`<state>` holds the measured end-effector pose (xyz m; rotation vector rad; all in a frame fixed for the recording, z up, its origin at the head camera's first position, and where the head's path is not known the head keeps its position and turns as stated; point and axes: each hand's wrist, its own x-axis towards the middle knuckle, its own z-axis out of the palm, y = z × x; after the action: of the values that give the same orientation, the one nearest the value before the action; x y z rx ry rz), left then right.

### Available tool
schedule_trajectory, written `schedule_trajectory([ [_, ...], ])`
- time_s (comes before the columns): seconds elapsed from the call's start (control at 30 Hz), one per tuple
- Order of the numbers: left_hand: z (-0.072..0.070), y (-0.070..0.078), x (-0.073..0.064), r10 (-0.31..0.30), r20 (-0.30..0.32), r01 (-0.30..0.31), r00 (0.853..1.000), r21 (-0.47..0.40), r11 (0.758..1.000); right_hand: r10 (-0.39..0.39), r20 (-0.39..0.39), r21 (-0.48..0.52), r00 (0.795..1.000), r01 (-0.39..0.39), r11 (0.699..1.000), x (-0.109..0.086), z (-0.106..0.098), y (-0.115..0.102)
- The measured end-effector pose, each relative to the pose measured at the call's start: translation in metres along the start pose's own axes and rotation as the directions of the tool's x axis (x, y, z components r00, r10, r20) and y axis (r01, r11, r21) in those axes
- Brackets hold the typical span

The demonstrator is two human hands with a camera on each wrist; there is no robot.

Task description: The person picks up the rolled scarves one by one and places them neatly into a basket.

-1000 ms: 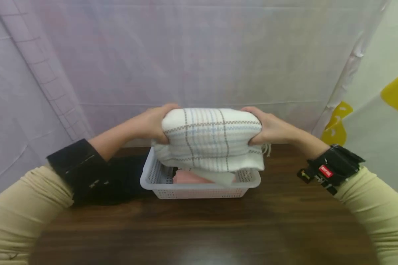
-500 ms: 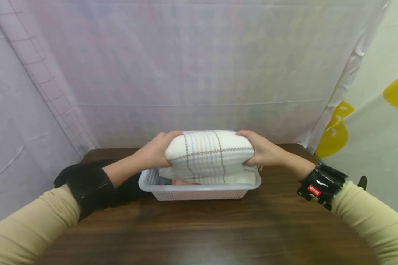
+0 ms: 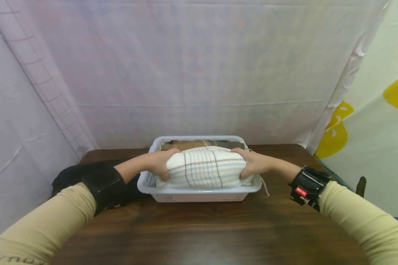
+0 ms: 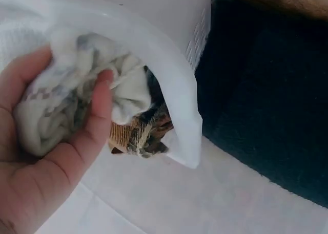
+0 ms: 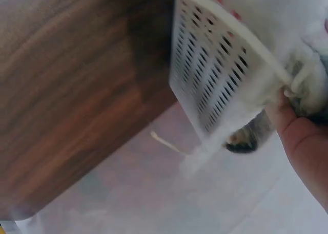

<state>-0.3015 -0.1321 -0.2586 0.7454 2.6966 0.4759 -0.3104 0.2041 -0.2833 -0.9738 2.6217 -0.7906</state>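
Note:
A folded white plaid cloth with fringe (image 3: 205,167) lies in the front of a white plastic basket (image 3: 199,190). My left hand (image 3: 158,163) grips its left end, and my right hand (image 3: 254,163) grips the right end. In the left wrist view, the thumb and fingers of the left hand (image 4: 56,157) curl round the rolled cloth end (image 4: 56,101). The right wrist view catches only part of the right hand (image 5: 302,142) at the basket's edge. Behind the plaid cloth, a brown and dark folded cloth (image 3: 202,144) shows inside the basket.
The basket stands on a dark wooden table (image 3: 205,228) near its back edge. Left of it lies a black cloth (image 3: 132,191), partly under my left forearm. A white curtain (image 3: 199,73) hangs behind the table. A fringe strand hangs over the basket's right rim.
Both hands have lowered the plaid cloth from above the basket into its front part. The brown cloth at the back has come into view, while the pink one is now covered.

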Motion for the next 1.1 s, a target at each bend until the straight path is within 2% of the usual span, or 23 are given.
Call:
schedule_trajectory([
  [0.1, 0.003, 0.001, 0.007, -0.092, 0.048, 0.092, 0.995, -0.005, 0.996, 0.035, 0.044, 0.048, 0.998, -0.038, 0.998, 0.004, 0.004, 0.003],
  [0.17, 0.005, 0.001, 0.010, -0.134, 0.068, 0.135, 0.989, -0.016, 0.991, 0.060, 0.049, 0.038, 0.997, -0.061, 0.997, 0.005, 0.006, 0.002],
  [0.27, 0.007, -0.001, 0.013, -0.153, 0.091, 0.156, 0.984, -0.019, 0.988, 0.099, 0.062, 0.001, 0.993, -0.099, 0.995, 0.008, 0.006, -0.001],
  [0.37, 0.008, -0.003, 0.017, -0.146, 0.114, 0.149, 0.983, -0.013, 0.989, 0.129, 0.086, -0.054, 0.988, -0.125, 0.991, 0.012, 0.006, -0.005],
  [0.5, 0.008, -0.004, 0.021, -0.157, 0.128, 0.159, 0.979, -0.001, 0.987, 0.141, 0.119, -0.114, 0.983, -0.128, 0.985, 0.017, 0.005, -0.007],
  [0.67, 0.009, -0.005, 0.022, -0.182, 0.130, 0.183, 0.975, 0.007, 0.983, 0.151, 0.151, -0.129, 0.977, -0.132, 0.983, 0.021, 0.004, -0.006],
  [0.9, 0.007, -0.006, 0.021, -0.148, 0.124, 0.151, 0.981, -0.020, 0.988, 0.191, 0.169, -0.119, 0.967, -0.172, 0.978, 0.023, 0.001, -0.010],
  [1.0, 0.003, -0.006, 0.017, -0.110, 0.105, 0.111, 0.988, -0.002, 0.994, 0.169, 0.145, -0.146, 0.975, -0.148, 0.978, 0.021, 0.000, -0.012],
  [1.1, -0.003, -0.006, 0.010, -0.050, 0.089, 0.045, 0.995, 0.059, 0.997, 0.135, 0.096, -0.197, 0.986, -0.114, 0.974, 0.013, 0.000, -0.013],
])
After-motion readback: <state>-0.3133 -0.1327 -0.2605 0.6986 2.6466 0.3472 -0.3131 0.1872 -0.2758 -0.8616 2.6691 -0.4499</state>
